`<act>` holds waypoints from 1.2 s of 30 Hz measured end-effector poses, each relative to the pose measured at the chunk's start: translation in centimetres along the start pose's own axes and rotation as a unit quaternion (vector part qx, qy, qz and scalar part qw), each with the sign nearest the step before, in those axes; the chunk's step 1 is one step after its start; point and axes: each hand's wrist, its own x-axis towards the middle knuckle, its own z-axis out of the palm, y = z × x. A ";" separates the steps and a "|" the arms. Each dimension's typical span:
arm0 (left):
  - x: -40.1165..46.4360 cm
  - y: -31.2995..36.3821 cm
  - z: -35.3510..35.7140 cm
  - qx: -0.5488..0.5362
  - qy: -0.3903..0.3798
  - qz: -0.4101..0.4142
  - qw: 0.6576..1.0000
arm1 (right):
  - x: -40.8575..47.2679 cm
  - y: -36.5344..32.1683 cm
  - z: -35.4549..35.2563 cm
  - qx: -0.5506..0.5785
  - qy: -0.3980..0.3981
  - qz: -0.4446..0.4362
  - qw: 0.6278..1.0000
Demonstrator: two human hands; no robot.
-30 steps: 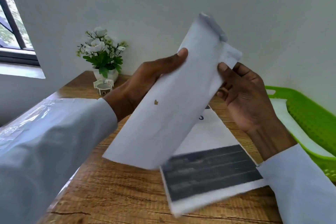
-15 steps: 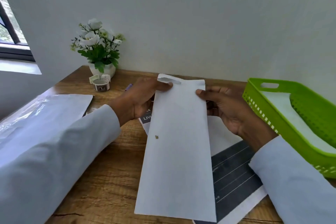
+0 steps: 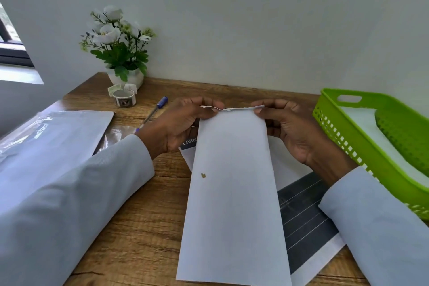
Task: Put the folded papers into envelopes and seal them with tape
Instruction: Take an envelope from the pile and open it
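Observation:
A long white envelope (image 3: 234, 193) lies lengthwise on the wooden table (image 3: 144, 227), its far end folded over as a flap. My left hand (image 3: 183, 123) pinches the flap's left corner and my right hand (image 3: 290, 127) pinches its right corner. A small brown speck marks the envelope's face. Under the envelope lies a printed sheet (image 3: 306, 223) with a dark block of lines. A small roll of tape (image 3: 124, 98) stands at the back left by the flower pot.
A green plastic basket (image 3: 348, 146) holding white paper stands at the right. A potted white flower (image 3: 120, 53) is by the wall. A blue pen (image 3: 154, 110) lies left of my left hand. A clear plastic packet of envelopes (image 3: 53, 137) lies at the far left.
The envelope came down from in front of me, where it was tilted, to lie flat on the table. Both hands moved to its far end, and the flap is now folded over.

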 end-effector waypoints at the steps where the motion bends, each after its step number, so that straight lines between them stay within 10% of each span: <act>1: 0.0 0.0 0.0 0.007 0.001 0.007 1.000 | 0.0 0.0 -0.1 0.000 0.000 -0.002 1.000; 36: -0.9 1.8 -0.3 0.137 0.034 0.033 0.989 | -0.8 -0.9 0.3 -0.059 -0.017 0.035 0.997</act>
